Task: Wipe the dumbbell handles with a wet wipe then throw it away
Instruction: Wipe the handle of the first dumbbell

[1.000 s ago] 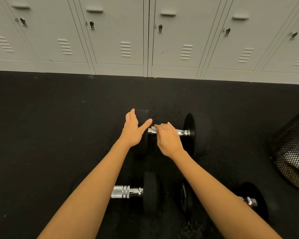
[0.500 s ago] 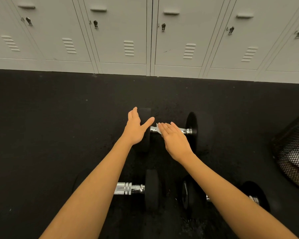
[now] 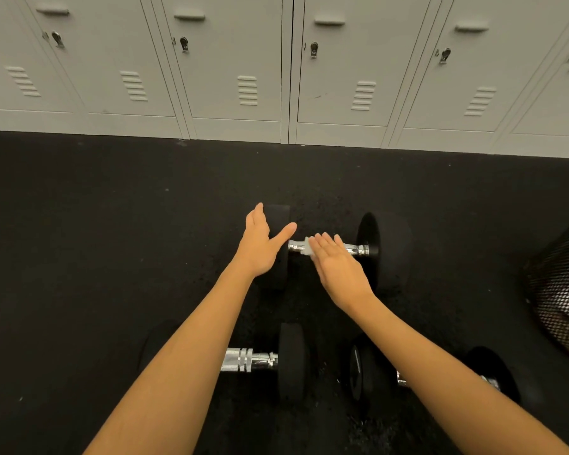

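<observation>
Three black dumbbells with chrome handles lie on the dark floor. On the far dumbbell [image 3: 388, 247], my right hand [image 3: 334, 264] lies flat over the handle [image 3: 355, 249], pressing a white wet wipe [image 3: 307, 249] against it; the wipe peeks out at my fingertips. My left hand [image 3: 260, 244] rests open on that dumbbell's left weight [image 3: 278, 215], thumb pointing toward the handle. A second dumbbell [image 3: 291, 362] lies nearer, partly under my left forearm. My right forearm hides much of a third dumbbell [image 3: 362, 372] at the lower right.
A black mesh bin [image 3: 562, 290] stands at the right edge. A row of white lockers [image 3: 237, 67] lines the wall beyond the black rubber floor [image 3: 96, 241].
My right hand has flattened and slid slightly right along the far handle with the wipe. The left hand stays on the left weight.
</observation>
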Available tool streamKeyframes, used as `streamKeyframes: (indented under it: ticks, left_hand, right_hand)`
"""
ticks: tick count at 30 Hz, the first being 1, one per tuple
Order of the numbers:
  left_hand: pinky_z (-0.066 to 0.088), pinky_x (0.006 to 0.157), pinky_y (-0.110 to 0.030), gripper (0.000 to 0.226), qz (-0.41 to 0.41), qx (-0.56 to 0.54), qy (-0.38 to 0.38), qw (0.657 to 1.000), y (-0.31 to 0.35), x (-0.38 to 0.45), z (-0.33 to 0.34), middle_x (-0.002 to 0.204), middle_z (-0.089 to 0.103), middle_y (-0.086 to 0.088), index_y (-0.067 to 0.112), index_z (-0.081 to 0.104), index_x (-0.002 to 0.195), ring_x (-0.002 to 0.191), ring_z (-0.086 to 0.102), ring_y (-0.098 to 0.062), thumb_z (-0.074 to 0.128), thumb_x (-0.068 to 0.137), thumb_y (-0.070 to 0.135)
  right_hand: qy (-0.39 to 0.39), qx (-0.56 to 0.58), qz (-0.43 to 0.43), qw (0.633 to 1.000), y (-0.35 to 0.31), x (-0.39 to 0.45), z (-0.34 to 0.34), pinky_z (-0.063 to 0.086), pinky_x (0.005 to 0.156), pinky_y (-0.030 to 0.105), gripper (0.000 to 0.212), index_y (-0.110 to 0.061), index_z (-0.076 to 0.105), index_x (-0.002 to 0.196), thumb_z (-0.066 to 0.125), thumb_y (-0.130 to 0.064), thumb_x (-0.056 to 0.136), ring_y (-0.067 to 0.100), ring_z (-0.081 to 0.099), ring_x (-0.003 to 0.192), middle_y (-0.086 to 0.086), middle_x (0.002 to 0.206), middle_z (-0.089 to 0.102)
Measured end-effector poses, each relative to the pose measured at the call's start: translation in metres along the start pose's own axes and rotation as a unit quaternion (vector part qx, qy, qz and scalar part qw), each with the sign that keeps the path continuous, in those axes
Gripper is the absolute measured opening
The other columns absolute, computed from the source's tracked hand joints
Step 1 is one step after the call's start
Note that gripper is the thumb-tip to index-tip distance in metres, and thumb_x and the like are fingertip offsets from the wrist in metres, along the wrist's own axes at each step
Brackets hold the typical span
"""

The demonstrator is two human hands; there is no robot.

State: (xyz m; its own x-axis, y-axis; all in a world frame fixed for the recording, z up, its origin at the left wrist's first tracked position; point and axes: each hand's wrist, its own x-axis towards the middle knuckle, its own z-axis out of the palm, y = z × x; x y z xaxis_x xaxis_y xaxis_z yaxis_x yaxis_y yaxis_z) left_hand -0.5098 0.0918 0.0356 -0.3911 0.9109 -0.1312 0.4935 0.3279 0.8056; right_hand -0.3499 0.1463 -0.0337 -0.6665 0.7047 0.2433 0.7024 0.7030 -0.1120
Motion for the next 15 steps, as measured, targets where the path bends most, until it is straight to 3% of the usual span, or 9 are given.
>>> streamKeyframes:
  ticks: [2,5,7,10,13,15]
  left_hand:
    - [0.025,0.114,-0.039,0.085,-0.004,0.005,0.004,1.0,0.0,0.001,0.0,0.162,0.005,-0.006,0.015,0.002,0.153,0.145,0.021,-0.026,0.053,0.093,0.045]
    - [0.025,0.113,-0.039,0.084,-0.002,0.005,0.005,1.0,0.0,0.001,0.0,0.161,0.006,-0.006,0.015,0.002,0.153,0.144,0.023,-0.026,0.053,0.093,0.045]
    - [0.025,0.114,-0.038,0.085,0.002,0.005,0.004,1.0,0.0,0.001,0.001,0.161,0.005,-0.006,0.014,0.002,0.153,0.144,0.022,-0.026,0.052,0.093,0.045]
    - [0.026,0.113,-0.038,0.085,0.006,0.004,0.005,1.0,-0.001,0.001,0.001,0.161,0.006,-0.006,0.013,0.001,0.153,0.143,0.024,-0.026,0.053,0.093,0.046]
    - [0.026,0.113,-0.038,0.086,0.009,0.001,0.003,1.0,-0.002,0.001,0.001,0.161,0.005,-0.007,0.013,0.001,0.153,0.143,0.023,-0.027,0.053,0.093,0.045]
    - [0.025,0.113,-0.039,0.085,0.008,0.004,0.002,1.0,-0.002,0.0,0.0,0.161,0.004,-0.007,0.013,0.001,0.153,0.144,0.022,-0.027,0.053,0.093,0.045]
  right_hand:
    - [-0.008,-0.012,0.014,1.0,-0.006,0.014,-0.003,0.017,0.117,0.037,0.035,-0.007,0.05,0.134,0.043,-0.016,0.1,0.026,0.048,0.126,0.01,0.13,0.058]
    - [-0.02,-0.015,0.044,0.999,-0.015,0.034,-0.009,0.041,0.093,0.036,0.022,-0.011,0.062,0.103,0.044,-0.023,0.099,0.021,0.058,0.094,0.004,0.095,0.065]
    - [-0.034,0.013,0.066,0.997,-0.022,0.044,-0.012,0.041,0.085,0.038,0.024,-0.012,0.061,0.096,0.042,-0.025,0.1,0.023,0.059,0.09,0.005,0.093,0.065]
    - [-0.042,0.054,0.05,0.996,-0.028,0.046,-0.009,0.04,0.086,0.038,0.019,-0.012,0.061,0.097,0.044,-0.021,0.099,0.024,0.06,0.087,0.006,0.092,0.065]
    - [0.003,0.065,-0.004,0.998,-0.024,0.028,-0.001,0.043,0.098,0.04,0.018,-0.009,0.064,0.108,0.052,-0.015,0.095,0.023,0.062,0.092,0.007,0.097,0.068]
    - [0.016,0.052,-0.027,0.998,-0.013,0.018,0.002,0.035,0.111,0.041,0.031,-0.006,0.059,0.123,0.056,-0.011,0.093,0.023,0.06,0.108,0.009,0.113,0.067]
